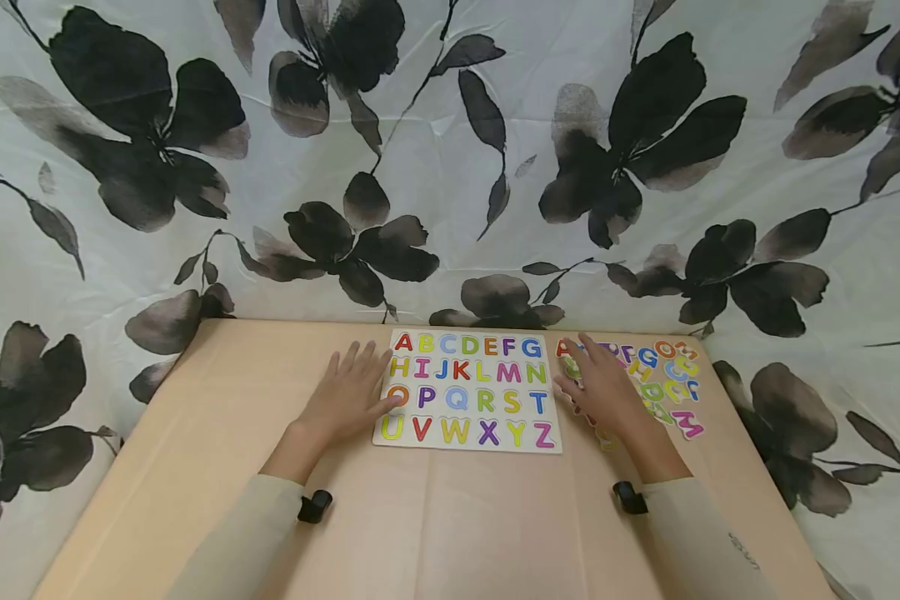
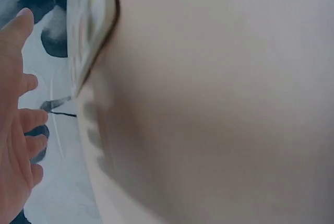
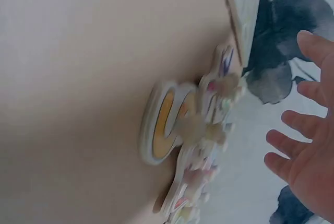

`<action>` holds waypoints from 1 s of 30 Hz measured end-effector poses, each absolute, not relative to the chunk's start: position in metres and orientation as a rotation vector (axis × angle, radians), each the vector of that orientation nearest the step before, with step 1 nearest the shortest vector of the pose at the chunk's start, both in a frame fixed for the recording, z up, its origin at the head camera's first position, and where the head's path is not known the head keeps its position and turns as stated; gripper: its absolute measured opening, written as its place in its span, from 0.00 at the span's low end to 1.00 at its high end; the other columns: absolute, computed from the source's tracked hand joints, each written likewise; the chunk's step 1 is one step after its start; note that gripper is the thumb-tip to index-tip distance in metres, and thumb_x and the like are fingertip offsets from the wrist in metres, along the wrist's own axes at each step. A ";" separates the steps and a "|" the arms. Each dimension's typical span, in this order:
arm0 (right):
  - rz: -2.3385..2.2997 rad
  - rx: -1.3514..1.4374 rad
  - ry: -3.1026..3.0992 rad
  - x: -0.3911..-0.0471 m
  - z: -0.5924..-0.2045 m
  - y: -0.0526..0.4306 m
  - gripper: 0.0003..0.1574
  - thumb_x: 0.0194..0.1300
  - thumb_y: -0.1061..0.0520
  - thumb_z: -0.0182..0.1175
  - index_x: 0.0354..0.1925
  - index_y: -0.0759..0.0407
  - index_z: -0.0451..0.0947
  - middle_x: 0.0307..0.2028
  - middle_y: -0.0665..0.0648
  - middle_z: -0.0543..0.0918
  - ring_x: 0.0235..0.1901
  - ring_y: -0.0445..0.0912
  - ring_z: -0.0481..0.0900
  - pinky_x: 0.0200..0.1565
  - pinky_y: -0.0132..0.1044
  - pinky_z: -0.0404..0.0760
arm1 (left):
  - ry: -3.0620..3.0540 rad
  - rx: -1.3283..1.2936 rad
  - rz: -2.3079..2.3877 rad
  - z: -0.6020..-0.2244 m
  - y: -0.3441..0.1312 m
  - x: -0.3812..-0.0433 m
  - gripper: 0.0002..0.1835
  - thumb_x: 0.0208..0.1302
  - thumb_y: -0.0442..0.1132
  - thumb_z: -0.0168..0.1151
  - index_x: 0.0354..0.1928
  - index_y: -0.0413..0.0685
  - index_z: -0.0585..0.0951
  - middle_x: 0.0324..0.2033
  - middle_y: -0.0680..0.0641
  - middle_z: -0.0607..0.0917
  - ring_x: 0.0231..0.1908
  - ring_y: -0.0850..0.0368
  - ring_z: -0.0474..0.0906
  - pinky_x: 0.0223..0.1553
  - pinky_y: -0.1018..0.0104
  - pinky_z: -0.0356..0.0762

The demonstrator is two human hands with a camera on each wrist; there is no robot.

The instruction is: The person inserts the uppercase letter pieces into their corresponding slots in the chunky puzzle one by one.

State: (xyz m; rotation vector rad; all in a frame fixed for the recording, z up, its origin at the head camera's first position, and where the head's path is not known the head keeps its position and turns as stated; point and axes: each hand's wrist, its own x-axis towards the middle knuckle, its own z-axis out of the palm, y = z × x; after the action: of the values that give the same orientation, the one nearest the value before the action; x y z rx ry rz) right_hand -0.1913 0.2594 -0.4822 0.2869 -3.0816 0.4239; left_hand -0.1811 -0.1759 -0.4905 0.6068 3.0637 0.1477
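A white alphabet board (image 1: 468, 412) lies on the table, with coloured letters A to Z in rows. My left hand (image 1: 348, 393) is at its left edge, fingers spread, the thumb overlapping the board near the letter O in the head view. In the left wrist view, that hand (image 2: 15, 125) appears raised above the tabletop. A spread of loose coloured letter pieces (image 1: 690, 423) lies right of the board. Over the left part of these pieces hovers my right hand (image 1: 607, 390), fingers extended and hiding some letters. Neither hand holds anything. In the right wrist view, a yellow-orange letter piece (image 3: 164, 125) is nearest the camera.
The light wood-toned table (image 1: 487, 525) extends in front of the board and to the left. Behind it hangs a white cloth (image 1: 450, 150) with dark flowers. Dark wrist cameras (image 1: 315, 506) sit at both sleeves.
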 end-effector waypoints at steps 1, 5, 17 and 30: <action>0.430 0.283 -3.084 -0.194 -0.483 0.260 0.48 0.72 0.40 0.63 0.80 0.53 0.57 0.80 0.67 0.55 0.76 0.70 0.58 0.70 0.72 0.62 | 3.057 0.610 0.150 -0.491 -0.178 -0.182 0.47 0.71 0.70 0.52 0.82 0.50 0.57 0.80 0.37 0.57 0.80 0.33 0.48 0.78 0.32 0.45; 0.465 0.285 -3.108 -0.204 -0.485 0.264 0.48 0.72 0.41 0.63 0.81 0.53 0.57 0.79 0.67 0.56 0.75 0.70 0.58 0.70 0.71 0.63 | 3.029 0.620 0.161 -0.491 -0.185 -0.184 0.47 0.72 0.70 0.50 0.82 0.49 0.56 0.81 0.38 0.56 0.80 0.33 0.48 0.78 0.32 0.45; 0.700 0.207 -3.151 -0.232 -0.500 0.280 0.43 0.76 0.46 0.61 0.80 0.56 0.57 0.78 0.67 0.58 0.77 0.68 0.55 0.72 0.68 0.62 | 2.947 0.673 0.301 -0.501 -0.198 -0.192 0.45 0.73 0.66 0.53 0.82 0.49 0.57 0.80 0.37 0.57 0.80 0.31 0.48 0.77 0.31 0.47; 0.741 0.233 -3.130 -0.262 -0.502 0.279 0.29 0.74 0.54 0.64 0.68 0.64 0.74 0.57 0.66 0.77 0.56 0.60 0.74 0.64 0.58 0.77 | 2.823 0.682 0.479 -0.506 -0.204 -0.196 0.44 0.73 0.62 0.58 0.81 0.48 0.58 0.81 0.43 0.57 0.80 0.30 0.45 0.78 0.31 0.45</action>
State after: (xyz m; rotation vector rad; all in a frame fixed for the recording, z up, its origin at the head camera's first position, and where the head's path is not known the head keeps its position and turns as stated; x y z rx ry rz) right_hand -0.2617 0.2788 -0.5022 0.2328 -3.1300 0.7411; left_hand -0.1960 -0.2040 -0.5061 0.6816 2.8225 0.4785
